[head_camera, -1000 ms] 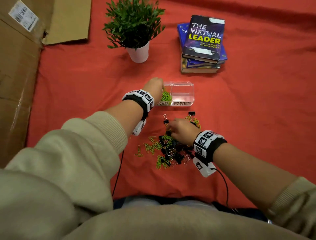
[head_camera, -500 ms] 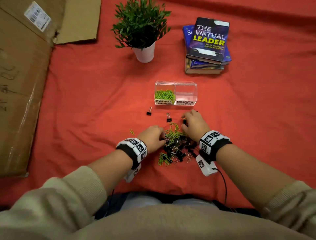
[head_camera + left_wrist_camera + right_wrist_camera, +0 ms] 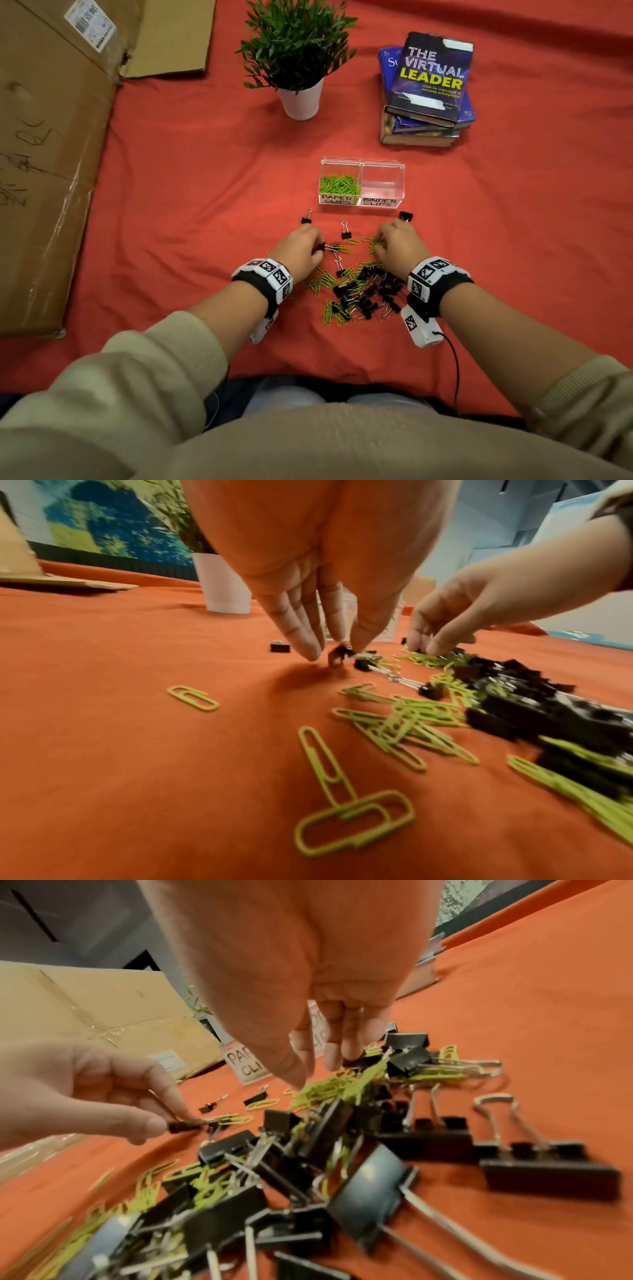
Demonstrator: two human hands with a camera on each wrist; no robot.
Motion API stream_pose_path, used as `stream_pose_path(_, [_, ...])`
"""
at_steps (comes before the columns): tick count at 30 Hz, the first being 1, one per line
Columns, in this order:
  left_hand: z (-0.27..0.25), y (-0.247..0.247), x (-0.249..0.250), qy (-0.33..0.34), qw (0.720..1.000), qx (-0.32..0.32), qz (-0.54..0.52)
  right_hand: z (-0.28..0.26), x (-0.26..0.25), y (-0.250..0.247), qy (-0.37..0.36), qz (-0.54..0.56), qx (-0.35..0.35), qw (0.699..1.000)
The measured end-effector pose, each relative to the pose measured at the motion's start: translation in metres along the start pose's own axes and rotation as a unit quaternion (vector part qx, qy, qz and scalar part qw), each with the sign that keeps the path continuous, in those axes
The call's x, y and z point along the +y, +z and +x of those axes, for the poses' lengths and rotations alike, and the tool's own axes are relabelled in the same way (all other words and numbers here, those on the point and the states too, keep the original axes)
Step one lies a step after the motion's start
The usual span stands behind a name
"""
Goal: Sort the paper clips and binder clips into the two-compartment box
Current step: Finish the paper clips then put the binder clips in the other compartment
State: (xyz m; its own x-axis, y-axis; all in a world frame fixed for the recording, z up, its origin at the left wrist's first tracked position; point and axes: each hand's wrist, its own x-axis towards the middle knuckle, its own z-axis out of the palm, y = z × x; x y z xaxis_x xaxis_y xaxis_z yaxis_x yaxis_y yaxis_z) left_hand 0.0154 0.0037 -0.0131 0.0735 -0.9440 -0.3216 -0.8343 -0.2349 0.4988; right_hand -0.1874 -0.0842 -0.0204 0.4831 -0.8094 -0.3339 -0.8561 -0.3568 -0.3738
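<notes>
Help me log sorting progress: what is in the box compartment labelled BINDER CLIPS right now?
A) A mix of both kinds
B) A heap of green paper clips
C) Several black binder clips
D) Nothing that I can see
D: in the head view the right compartment of the clear box shows only its bare floor, while the green paper clips fill the left one.

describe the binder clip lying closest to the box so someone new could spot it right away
Start at the clear two-compartment box in the middle of the red cloth. Just in front of its right corner, below the BINDER CLIPS label, a black binder clip lies by itself. Unlike the two other stray clips further left, it sits right at the fingertips of the right hand, well apart from the mixed pile.
</notes>
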Motion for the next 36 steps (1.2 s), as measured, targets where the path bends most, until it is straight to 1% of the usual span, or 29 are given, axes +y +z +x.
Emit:
stream_pose_path(2, [0.0, -0.004, -0.006, -0.013, 1.0, 0.011, -0.003, -0.001, -0.006, 0.001, -0.017, 0.004, 0.022, 1.0])
stream_pose_path(3, [-0.002, -0.005, -0.009, -0.019, 1.0, 0.012, 0.001, -0.002, -0.012, 0.003, -0.037, 0.007, 0.018, 0.999])
stream_pose_path(5, [-0.007, -0.005, -0.015, -0.03, 0.999, 0.012, 0.01, -0.007, -0.029, 0.009, -0.091, 0.015, -0.014, 0.996])
stream_pose_path(7, [-0.015, -0.003, -0.02, -0.037, 0.999, -0.004, 0.022, -0.012, -0.045, 0.019, -0.142, 0.016, -0.055, 0.988])
stream_pose_path(9, [-0.023, 0.0, -0.025, -0.033, 0.999, -0.022, 0.023, -0.013, -0.055, 0.028, -0.163, 0.003, -0.086, 0.983])
stream_pose_path(10, [-0.027, 0.001, -0.029, -0.033, 0.999, -0.026, 0.02, -0.013, -0.056, 0.029, -0.152, -0.006, -0.098, 0.984])
stream_pose_path(12, [-0.035, 0.002, -0.038, -0.043, 0.999, -0.01, 0.013, -0.009, -0.054, 0.025, -0.099, -0.005, -0.099, 0.99])
stream_pose_path(13, [-0.039, 0.002, -0.044, -0.053, 0.998, 0.009, 0.012, -0.007, -0.052, 0.023, -0.075, 0.003, -0.085, 0.994])
stream_pose_path(15, [-0.044, 0.001, -0.054, -0.079, 0.996, 0.033, 0.013, -0.004, -0.05, 0.019, -0.055, 0.01, -0.054, 0.997])
stream_pose_path(17, [-0.046, 0.001, -0.06, -0.089, 0.996, 0.026, 0.011, -0.004, -0.057, 0.02, -0.068, 0.011, -0.056, 0.996])
stream_pose_path(21, [-0.052, 0.003, -0.056, -0.069, 0.998, -0.008, 0.008, -0.012, -0.081, 0.035, -0.092, -0.01, -0.112, 0.989])
stream_pose_path(26, [-0.062, 0.012, -0.052, -0.053, 0.997, -0.05, 0.028, -0.019, -0.096, 0.048, -0.073, -0.04, -0.13, 0.988])
stream_pose_path(28, [-0.065, 0.016, -0.051, -0.041, 0.996, -0.061, 0.042, -0.024, -0.099, 0.053, -0.078, -0.039, -0.134, 0.987])
stream_pose_path(32, [-0.07, 0.018, -0.049, -0.032, 0.995, -0.057, 0.079, -0.03, -0.1, 0.061, -0.095, -0.025, -0.132, 0.986])
stream_pose_path(36, [-0.069, 0.017, -0.048, -0.023, 0.993, -0.048, 0.101, -0.029, -0.1, 0.065, -0.083, -0.001, -0.139, 0.987])
